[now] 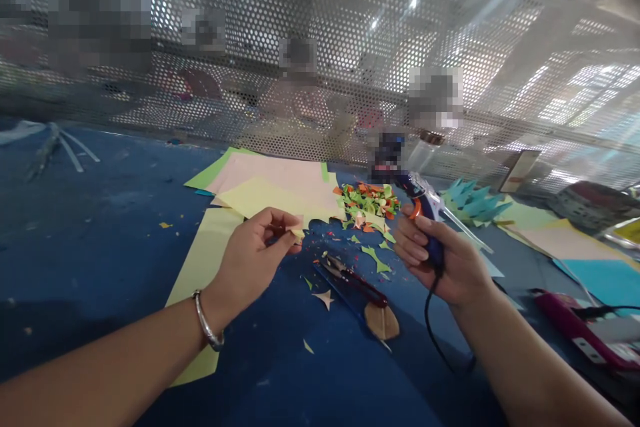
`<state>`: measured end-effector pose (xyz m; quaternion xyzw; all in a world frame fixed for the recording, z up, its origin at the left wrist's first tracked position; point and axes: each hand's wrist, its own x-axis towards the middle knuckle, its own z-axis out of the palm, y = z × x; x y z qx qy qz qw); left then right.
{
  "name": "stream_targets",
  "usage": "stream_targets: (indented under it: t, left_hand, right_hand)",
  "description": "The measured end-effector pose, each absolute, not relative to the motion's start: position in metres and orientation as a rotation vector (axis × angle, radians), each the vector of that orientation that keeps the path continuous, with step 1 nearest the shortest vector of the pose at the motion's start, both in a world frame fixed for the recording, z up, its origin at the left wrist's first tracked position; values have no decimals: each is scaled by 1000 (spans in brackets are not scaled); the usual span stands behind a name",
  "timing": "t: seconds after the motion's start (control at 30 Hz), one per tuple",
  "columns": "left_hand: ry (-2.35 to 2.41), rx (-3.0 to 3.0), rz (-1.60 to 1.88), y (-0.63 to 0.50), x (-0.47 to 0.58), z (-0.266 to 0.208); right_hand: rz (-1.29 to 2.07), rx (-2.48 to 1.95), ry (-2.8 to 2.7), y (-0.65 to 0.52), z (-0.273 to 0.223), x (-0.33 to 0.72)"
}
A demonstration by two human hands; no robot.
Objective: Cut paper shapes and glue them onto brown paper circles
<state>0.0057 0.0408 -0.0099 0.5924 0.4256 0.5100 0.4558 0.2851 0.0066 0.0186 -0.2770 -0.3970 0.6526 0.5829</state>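
Between the thumb and forefinger of my left hand [260,250] is a small piece of pale yellow and pinkish paper [299,230], pinched. My right hand [445,257] grips a blue hot glue gun [430,217] with an orange trigger; its nozzle tilts up and its black cord hangs below. A clear glue stick [467,230] sticks out from the back of the gun. On the blue table between my hands lie scissors with dark handles [363,287], and a tan leaf-shaped piece [381,321] at their handle end.
Sheets of pink paper [270,173] and yellow paper [203,267] lie beyond and under my left hand. A pile of green and orange scraps [367,203] sits ahead. At right are teal paper spikes [473,200], more sheets and a magenta power strip [583,330]. A perforated metal screen [330,93] stands behind.
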Motion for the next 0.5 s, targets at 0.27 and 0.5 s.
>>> stream_targets:
  t: [0.27,0.5]
  left_hand:
    - [1052,1532,1292,38,5,-7]
    - [1080,1677,1313,36,3,-6]
  right_hand:
    - [1317,-928,-1274,-3,12,276]
    - [1023,-1255,-1829,-11,8,268]
